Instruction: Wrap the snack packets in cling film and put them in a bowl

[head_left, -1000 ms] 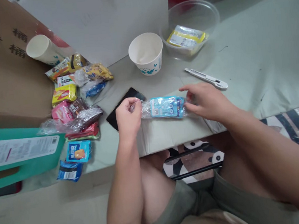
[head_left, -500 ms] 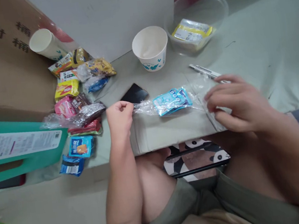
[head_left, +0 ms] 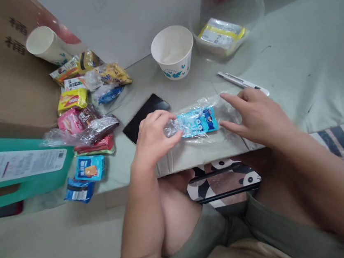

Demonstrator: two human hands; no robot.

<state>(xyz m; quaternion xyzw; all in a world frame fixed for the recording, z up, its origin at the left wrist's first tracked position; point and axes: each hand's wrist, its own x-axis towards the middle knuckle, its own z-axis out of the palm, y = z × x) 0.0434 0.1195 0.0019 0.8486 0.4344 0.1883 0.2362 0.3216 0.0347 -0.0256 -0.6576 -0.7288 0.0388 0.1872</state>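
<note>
Light-blue snack packets (head_left: 196, 122) lie inside a clear plastic bag (head_left: 228, 131) near the front edge of the covered table. Around the bag's left end curves my left hand (head_left: 157, 137), thumb and fingers apart, fingertips at the packets' edge. My right hand (head_left: 258, 119) is over the bag's right end with thumb and index finger spread wide; I cannot tell whether they press on the plastic. A black phone (head_left: 145, 113) lies just behind my left hand. Behind my right hand is a white utility knife (head_left: 243, 82), partly covered by the fingers.
A white paper bowl (head_left: 173, 52) and a clear plastic bowl (head_left: 254, 7) holding a yellow-and-white packet (head_left: 221, 34) stand at the back. Several snack packets (head_left: 72, 99) are piled on the left, beside paper cups (head_left: 46, 46), a cardboard box (head_left: 6, 90) and a green container (head_left: 24, 166).
My left hand has let go of the bag's twisted left end and opened around it. My right hand has moved left, fingers spreading. The bag lies flatter, and more of the phone shows.
</note>
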